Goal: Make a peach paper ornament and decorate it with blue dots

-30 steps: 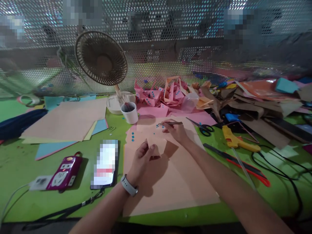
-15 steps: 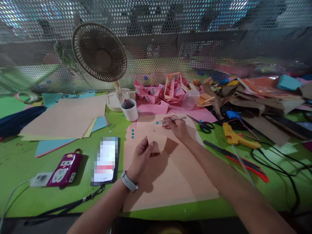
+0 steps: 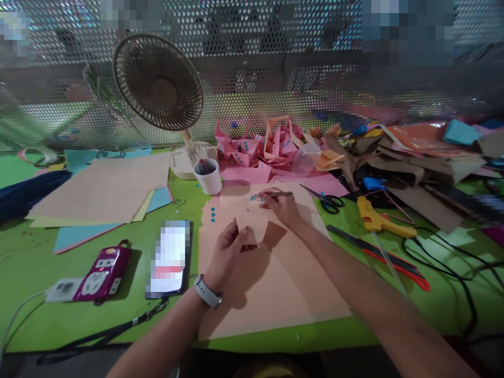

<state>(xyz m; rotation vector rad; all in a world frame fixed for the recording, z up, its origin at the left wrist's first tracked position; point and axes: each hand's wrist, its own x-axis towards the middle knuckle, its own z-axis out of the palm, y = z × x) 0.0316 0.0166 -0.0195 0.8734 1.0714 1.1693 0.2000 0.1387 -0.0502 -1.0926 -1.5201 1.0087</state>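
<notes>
A small piece of peach paper (image 3: 254, 229) is pinched between the thumb and fingers of my left hand (image 3: 232, 239), just above a large peach sheet (image 3: 291, 286). In my right hand (image 3: 281, 205) I grip slim tweezers (image 3: 282, 194). Their tips touch or nearly touch tiny blue pieces (image 3: 252, 198) on the sheet's far part; whether one is caught between them I cannot tell. More blue squares (image 3: 213, 214) lie in a short column at the sheet's left side. A single blue speck (image 3: 248, 210) sits just beyond the held paper.
A white cup (image 3: 208, 177) and a fan (image 3: 159, 84) stand behind. Left are a phone (image 3: 169, 257), a purple power strip (image 3: 104, 273) and stacked paper (image 3: 102, 189). Scissors (image 3: 331, 202), a yellow glue gun (image 3: 380, 220) and a cutter (image 3: 394, 262) lie right. Folded pink paper pieces (image 3: 242, 149) lie beyond.
The tweezers in my right hand have tilted, their rear end lower and a little left. My left hand keeps the paper in place. The whole view has shifted slightly.
</notes>
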